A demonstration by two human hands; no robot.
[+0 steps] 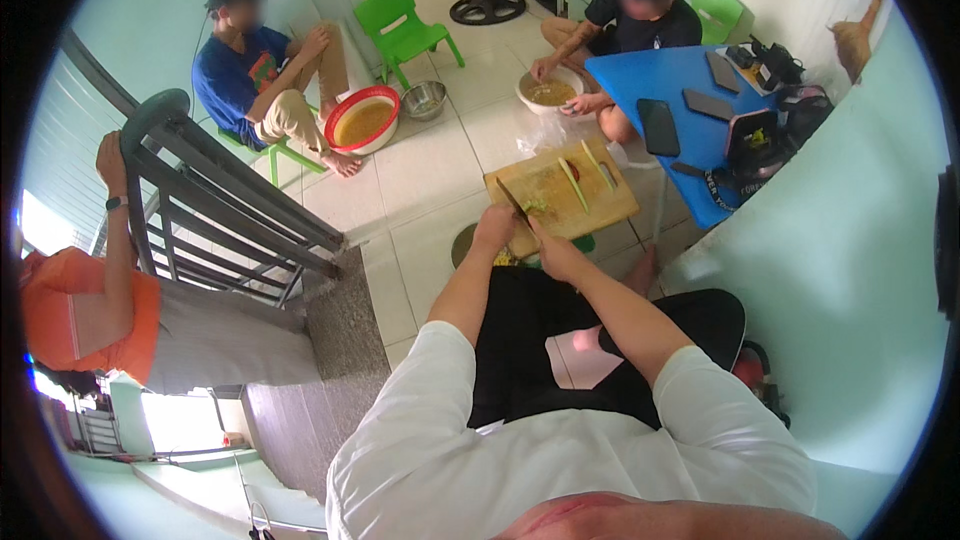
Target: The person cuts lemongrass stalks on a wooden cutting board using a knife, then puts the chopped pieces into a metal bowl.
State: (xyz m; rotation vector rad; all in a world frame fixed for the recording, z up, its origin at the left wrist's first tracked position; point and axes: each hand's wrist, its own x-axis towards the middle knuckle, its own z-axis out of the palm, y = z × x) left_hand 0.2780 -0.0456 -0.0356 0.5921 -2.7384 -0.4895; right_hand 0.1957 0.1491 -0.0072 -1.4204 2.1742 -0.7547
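A wooden cutting board (607, 199) lies before me, low above the tiled floor. My right hand (559, 251) is closed around the handle end of a kitchen knife (513, 197), whose blade points up and left over the board. My left hand (496, 229) is at the board's left edge, close beside the blade; whether its fingers hold anything is hidden. Chopped green pieces (535, 206) lie on the board just right of the blade. Farther right are two long pale-green vegetable strips (574, 184). Below my left hand, yellowish pieces (504, 259) show beside a partly covered metal bowl (465, 244).
A blue table (622, 71) with phones stands at right. Two seated people are ahead, beside a red-rimmed basin (390, 96), a steel bowl (424, 101) and a white basin (531, 94). A green chair (401, 26) stands between them. At left, a person in orange holds a metal railing (225, 195).
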